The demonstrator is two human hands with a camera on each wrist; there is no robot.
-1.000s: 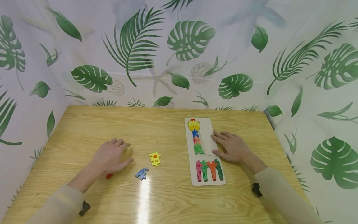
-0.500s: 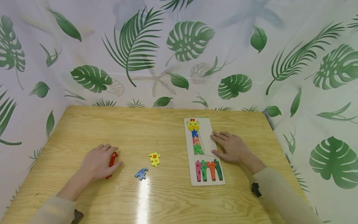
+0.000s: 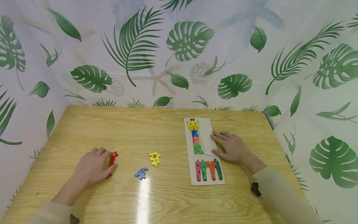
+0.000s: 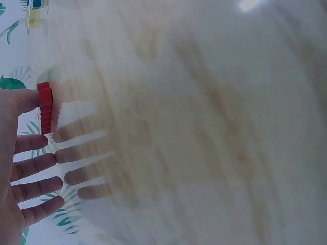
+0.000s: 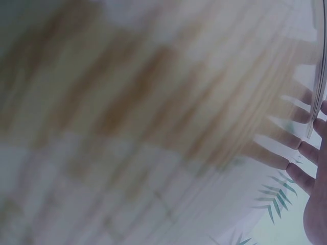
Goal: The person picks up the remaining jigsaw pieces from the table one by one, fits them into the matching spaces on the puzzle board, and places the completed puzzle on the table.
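My left hand is low over the table with its fingers loosely spread, the thumb across a long red puzzle piece and the index fingertip by its upper end. Seen side-on in the left wrist view, the red piece lies between thumb and index finger, the other fingers straight. Flat on the table, my right hand touches the right edge of a white giraffe puzzle board with its fingertips. That board bears a yellow head, blue, pink and green neck pieces and several coloured legs; its body area is bare.
Right of the left hand lie a yellow puzzle piece and a blue-grey puzzle piece. The wooden table meets a leaf-printed cloth at the back and sides.
My left hand has moved left and toward the near side, uncovering more of the red puzzle piece, with the thumb now across it. The right hand and the board stay in place.
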